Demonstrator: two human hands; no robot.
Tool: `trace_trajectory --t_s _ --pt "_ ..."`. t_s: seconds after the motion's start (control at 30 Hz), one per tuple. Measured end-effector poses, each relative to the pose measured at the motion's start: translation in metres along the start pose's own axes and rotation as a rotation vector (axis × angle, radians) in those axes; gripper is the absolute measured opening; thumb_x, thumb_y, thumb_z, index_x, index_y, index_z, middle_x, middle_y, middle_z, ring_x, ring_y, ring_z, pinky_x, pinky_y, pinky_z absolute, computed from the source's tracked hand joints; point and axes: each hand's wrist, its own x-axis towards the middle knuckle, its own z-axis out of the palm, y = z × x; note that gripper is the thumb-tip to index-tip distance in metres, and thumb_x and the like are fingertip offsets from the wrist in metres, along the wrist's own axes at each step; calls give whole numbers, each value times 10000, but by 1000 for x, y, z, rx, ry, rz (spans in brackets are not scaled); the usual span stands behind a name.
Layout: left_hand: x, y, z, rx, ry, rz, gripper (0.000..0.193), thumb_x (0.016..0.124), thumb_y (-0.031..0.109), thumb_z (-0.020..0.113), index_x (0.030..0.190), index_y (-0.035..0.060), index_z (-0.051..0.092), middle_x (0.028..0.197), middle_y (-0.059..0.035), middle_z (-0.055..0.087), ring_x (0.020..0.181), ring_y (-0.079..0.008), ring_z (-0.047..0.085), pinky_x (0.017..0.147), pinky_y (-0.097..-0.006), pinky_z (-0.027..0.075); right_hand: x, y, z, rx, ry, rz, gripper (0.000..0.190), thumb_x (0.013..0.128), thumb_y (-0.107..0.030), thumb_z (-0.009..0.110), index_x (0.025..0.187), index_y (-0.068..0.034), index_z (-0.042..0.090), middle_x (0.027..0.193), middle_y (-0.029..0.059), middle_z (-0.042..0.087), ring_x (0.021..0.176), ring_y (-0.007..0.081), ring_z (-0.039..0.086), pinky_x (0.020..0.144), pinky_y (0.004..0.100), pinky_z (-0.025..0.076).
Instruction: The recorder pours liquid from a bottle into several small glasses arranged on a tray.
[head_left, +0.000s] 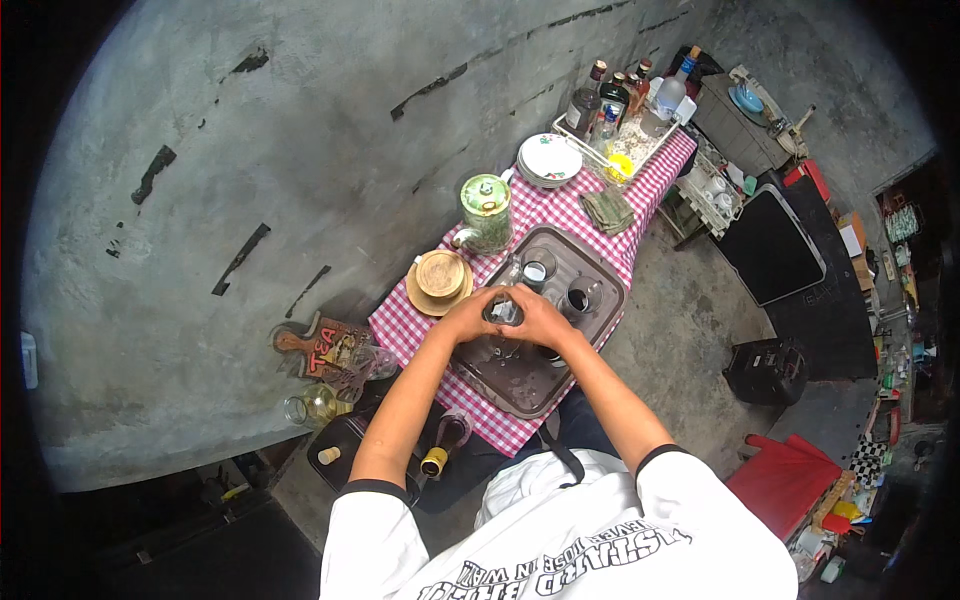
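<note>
Both of my hands close around one clear glass (503, 310) above a brown serving tray (525, 401). My left hand (471, 316) grips its left side, and my right hand (538, 316) its right side, with the fingertips meeting at the far rim. Beyond them on the tray stands a glass with something white in view (537, 268). A glass mug holding dark liquid (582, 297) is to the right. Another dark item near my right wrist is partly hidden. Left of the tray sit a wooden lidded cup on a saucer (439, 277) and a green teapot (487, 214).
On the checkered cloth (480, 420) are stacked plates (550, 157), a folded cloth (607, 210) and a rack of bottles (637, 142). A dark-necked bottle (446, 442) and a glass jar (311, 406) stand near my left arm. A grey wall borders the table.
</note>
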Motion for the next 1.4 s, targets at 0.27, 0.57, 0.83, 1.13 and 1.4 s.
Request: trace_trajectory --t_s 0.27,0.57,0.83,1.13,1.4 --pt "-1 4 0 6 2 -7 875 654 142 831 1423 120 414 1420 -124 466 1297 -299 469 1073 -376 393 -2 -1 1 8 20 -2 580 711 -211 754 1220 -46 531 1053 163 554 1016 368 581 867 418 475" --pt "-3 6 -1 -35 5 -12 879 642 147 838 1416 112 422 1411 -126 478 1297 -294 470 1074 -375 393 -1 -2 -2 -47 -7 -16 613 715 -230 769 1241 -45 513 1073 171 555 1014 384 580 867 430 478" --pt "-2 5 0 -32 16 6 877 639 154 842 1411 115 429 1405 -124 482 1290 -296 475 1073 -374 392 0 -1 -3 -48 -36 -2 617 726 -225 762 1261 -54 506 1082 173 562 1021 391 580 867 433 481" --pt "-1 -2 1 -17 24 18 879 640 164 843 1411 104 425 1413 -130 474 1302 -300 462 1079 -377 387 2 -4 -2 -76 -40 -4 609 727 -249 761 1248 -58 509 1087 164 559 1022 396 585 860 444 487" --pt "-3 2 2 -12 23 -3 901 649 180 839 1433 94 403 1422 -137 466 1296 -307 468 1076 -371 386 2 -2 -3 -118 -66 -15 608 740 -302 757 1234 -65 491 1133 182 549 1028 421 586 856 480 487"
